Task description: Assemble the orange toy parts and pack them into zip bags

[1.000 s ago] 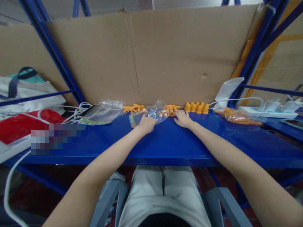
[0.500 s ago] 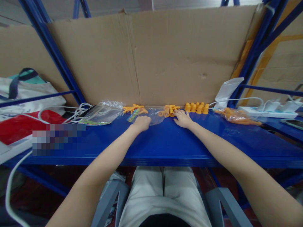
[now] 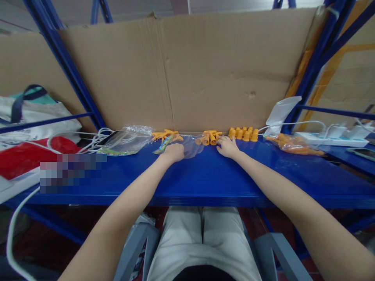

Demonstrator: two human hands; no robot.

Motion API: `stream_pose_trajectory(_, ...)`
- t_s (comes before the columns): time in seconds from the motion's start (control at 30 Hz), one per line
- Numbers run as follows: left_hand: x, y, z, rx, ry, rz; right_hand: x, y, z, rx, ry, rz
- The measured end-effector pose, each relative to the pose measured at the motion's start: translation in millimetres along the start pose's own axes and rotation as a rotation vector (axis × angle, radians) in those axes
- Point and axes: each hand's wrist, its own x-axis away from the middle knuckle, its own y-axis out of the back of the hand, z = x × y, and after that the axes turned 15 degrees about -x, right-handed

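My left hand (image 3: 175,152) is closed on a clear plastic bag (image 3: 193,147) with a colourful printed strip, which lies on the blue shelf. Part of the bag is hidden under that hand. At the bag's right end sits a small pile of orange plastic pieces (image 3: 206,139), cup-like and branching in shape. My right hand (image 3: 228,148) reaches this pile from the right, thumb and fingers apart, tips at the nearest pieces. Behind my left hand lie orange branching pieces (image 3: 164,135). Just beyond my right hand, several orange cups (image 3: 246,134) stand upside down in rows.
A tall cardboard sheet (image 3: 205,78) closes off the back of the blue shelf (image 3: 205,179). Another clear bag (image 3: 125,144) and white cables (image 3: 93,142) lie to the left. On the right are a bag of orange pieces (image 3: 293,144), a power strip (image 3: 331,139) and a phone (image 3: 363,153).
My left hand has shifted slightly left and the bag with its printed strip has moved with it. My right hand's fingers have drawn in a little beside the orange pile.
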Motion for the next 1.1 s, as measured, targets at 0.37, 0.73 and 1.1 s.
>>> stream_pose_trajectory(0.37,-9.5,-13.9,-16.9,0.222,-0.434,-0.391,-1.9,-8.1,-2.7,-0.037,0.092,-0.016)
stream_pose_trajectory(0.73,-9.1,-19.9,-24.6,0.239,-0.518,-0.417,-0.5,-2.6,4.2,-0.014,0.073,-0.068)
stream_pose_trajectory(1.1,-7.8,-18.3,-30.2,0.194,-0.593,-0.4,0.3,2.1,7.8,0.046,-0.052,-0.103)
